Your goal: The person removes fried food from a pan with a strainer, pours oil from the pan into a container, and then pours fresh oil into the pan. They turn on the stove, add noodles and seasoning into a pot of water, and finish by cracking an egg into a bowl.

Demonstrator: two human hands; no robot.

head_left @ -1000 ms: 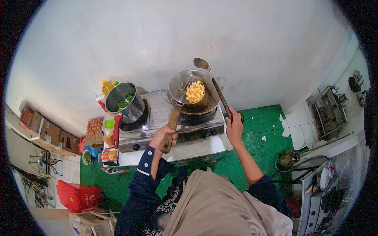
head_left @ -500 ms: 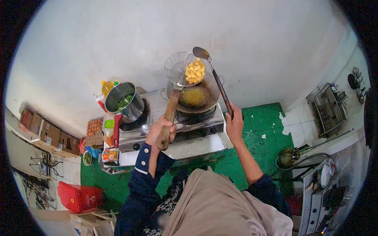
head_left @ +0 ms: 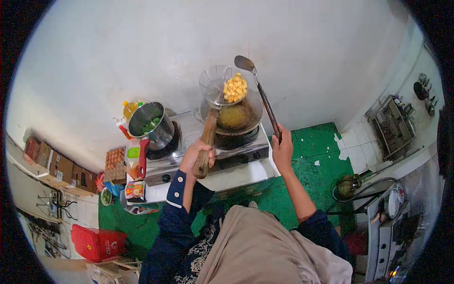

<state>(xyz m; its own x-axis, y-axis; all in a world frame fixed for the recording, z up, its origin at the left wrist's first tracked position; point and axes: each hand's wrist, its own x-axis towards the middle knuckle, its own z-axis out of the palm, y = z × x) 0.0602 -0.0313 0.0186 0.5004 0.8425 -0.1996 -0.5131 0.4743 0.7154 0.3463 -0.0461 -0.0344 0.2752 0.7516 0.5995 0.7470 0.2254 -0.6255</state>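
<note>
My left hand (head_left: 197,157) is wrapped round the wooden handle of a wire strainer (head_left: 211,86). Yellow fried cubes (head_left: 235,88) sit in the strainer's right side, held above a wok (head_left: 250,112) with yellowish oil in it. In my right hand (head_left: 283,149) is the dark handle of a spatula (head_left: 268,107), raised with its blade up beside the strainer. The spatula's blade is apart from the cubes. The wok rests on the right burner of a gas stove (head_left: 227,187).
On the left burner stands a steel pot (head_left: 164,128) with green leaves and a red handle. An oil bottle (head_left: 129,109), a tray of eggs (head_left: 115,160) and a food packet (head_left: 135,190) lie around the stove's left end. A red container (head_left: 97,242) is on the floor.
Hardly anything differs. The strainer with the cubes and the spatula have shifted very slightly, and the camera view has moved a little. Both hands keep their holds.
</note>
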